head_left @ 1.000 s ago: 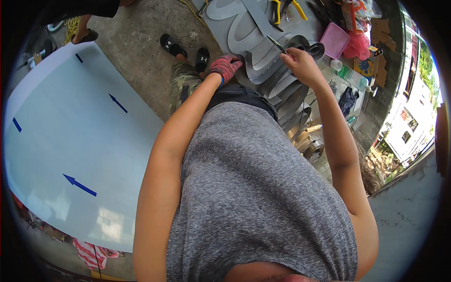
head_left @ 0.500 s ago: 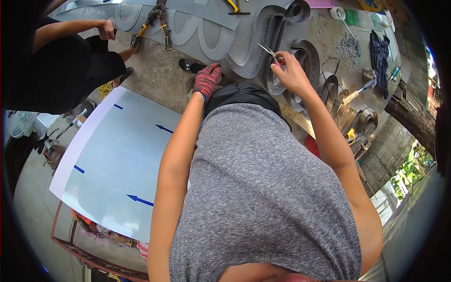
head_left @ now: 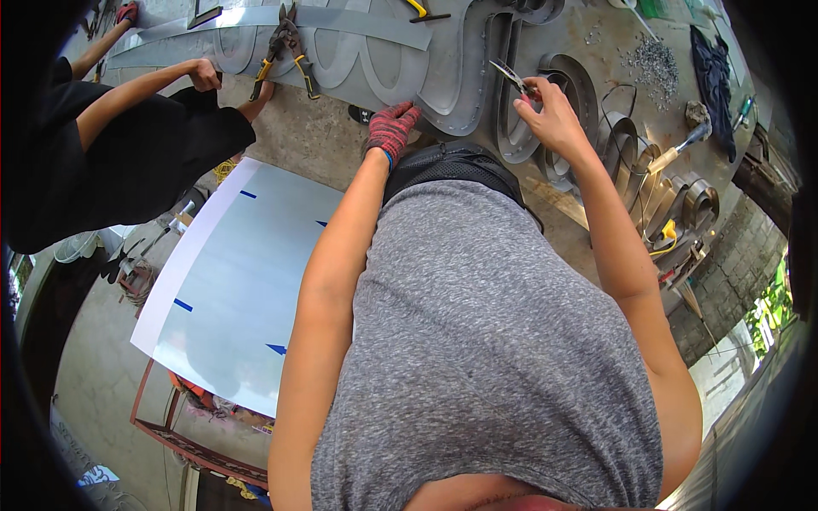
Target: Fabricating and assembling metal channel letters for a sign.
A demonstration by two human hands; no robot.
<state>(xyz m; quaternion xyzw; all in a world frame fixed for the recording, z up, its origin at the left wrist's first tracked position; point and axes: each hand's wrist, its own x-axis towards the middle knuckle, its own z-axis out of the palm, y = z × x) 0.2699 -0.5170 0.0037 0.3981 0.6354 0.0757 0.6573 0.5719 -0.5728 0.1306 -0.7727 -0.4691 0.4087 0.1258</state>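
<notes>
My left hand [head_left: 394,128], in a red and grey knit glove, is closed with its fingertips on the near edge of a grey sheet-metal letter [head_left: 452,118]. That letter lies on the table and has a curved, raised metal strip along its outline. My right hand [head_left: 552,117] is bare and grips pliers [head_left: 513,78] by their red handles. The pliers' jaws point to the upper left, over the raised strips, and look slightly apart. Whether the jaws touch the metal cannot be made out.
Yellow-black snips [head_left: 285,51] lie on flat metal letters to the left. Near them stands a person in black [head_left: 153,153]. Small metal bits [head_left: 652,68], a dark cloth [head_left: 714,89], a wooden-handled tool [head_left: 669,159] and coiled strips [head_left: 694,204] lie right. A pale panel [head_left: 230,281] stands left.
The view has shifted, so most things sit further right. The pliers have stayed in my right hand, and my left hand has kept to the letter's edge. A red-gloved hand now shows at the far left.
</notes>
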